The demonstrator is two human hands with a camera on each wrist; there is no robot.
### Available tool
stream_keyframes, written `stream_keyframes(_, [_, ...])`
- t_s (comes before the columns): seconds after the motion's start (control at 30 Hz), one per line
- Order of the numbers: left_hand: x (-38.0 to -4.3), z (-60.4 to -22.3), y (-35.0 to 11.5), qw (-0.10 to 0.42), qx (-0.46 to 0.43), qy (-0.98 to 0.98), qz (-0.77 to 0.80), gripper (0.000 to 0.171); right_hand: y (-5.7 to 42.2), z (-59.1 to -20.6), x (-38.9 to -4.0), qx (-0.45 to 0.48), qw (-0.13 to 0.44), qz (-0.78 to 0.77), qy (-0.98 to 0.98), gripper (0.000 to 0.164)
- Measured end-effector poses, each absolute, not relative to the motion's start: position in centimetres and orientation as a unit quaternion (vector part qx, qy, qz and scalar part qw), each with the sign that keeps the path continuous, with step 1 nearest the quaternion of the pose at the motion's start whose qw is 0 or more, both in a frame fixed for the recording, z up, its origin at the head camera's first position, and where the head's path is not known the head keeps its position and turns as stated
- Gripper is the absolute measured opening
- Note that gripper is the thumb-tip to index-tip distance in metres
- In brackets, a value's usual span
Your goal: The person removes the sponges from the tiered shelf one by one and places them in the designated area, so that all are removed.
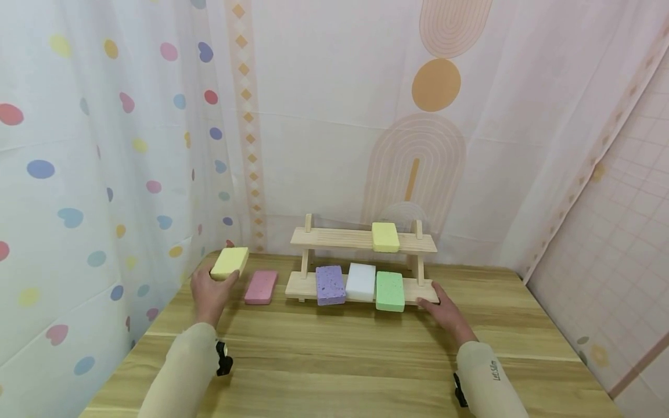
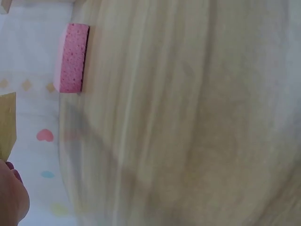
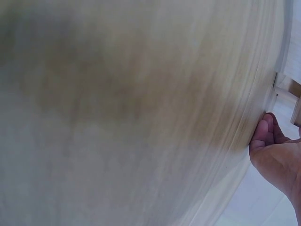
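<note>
My left hand (image 1: 211, 293) grips a yellow sponge (image 1: 229, 262) by its sides, above the table's left part. In the left wrist view only a corner of that sponge (image 2: 7, 125) and part of the hand (image 2: 11, 195) show. Just right of it a pink sponge (image 1: 261, 287) lies flat on the table. My right hand (image 1: 446, 310) holds the right end of the lower board of a two-tier wooden shelf (image 1: 308, 284), thumb at the front edge. Purple (image 1: 330, 285), white (image 1: 360, 281) and green (image 1: 389, 291) sponges lean in a row on that board.
Another yellow sponge (image 1: 385, 237) sits on the right part of the upper board (image 1: 334, 238). The wood-grain table (image 1: 334, 360) ends at patterned curtains (image 1: 324, 145) behind and to the left. A pale tiled-pattern curtain (image 1: 617, 232) hangs on the right.
</note>
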State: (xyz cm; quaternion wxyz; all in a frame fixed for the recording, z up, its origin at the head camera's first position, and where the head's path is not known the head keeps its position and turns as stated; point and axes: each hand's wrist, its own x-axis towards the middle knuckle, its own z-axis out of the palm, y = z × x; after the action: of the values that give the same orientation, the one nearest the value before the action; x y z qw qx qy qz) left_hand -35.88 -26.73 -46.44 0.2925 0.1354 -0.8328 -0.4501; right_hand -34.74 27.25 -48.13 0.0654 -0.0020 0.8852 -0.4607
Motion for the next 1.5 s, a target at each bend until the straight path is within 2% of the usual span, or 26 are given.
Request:
stream_keyframes(0.57, [-35.1,-47.9,-27.3,0.238,0.152,-0.85,-0.445,0.066,27.5,-48.6,-35.0,0.001,0.066,-0.464,0.883,0.089])
stream_keyframes(1.5, [-35.1,-49.3,-28.1,0.164,0.144,-0.886,-0.409,0.069,27.3,-48.4,-34.9,0.004,0.066,-0.467,0.882,0.089])
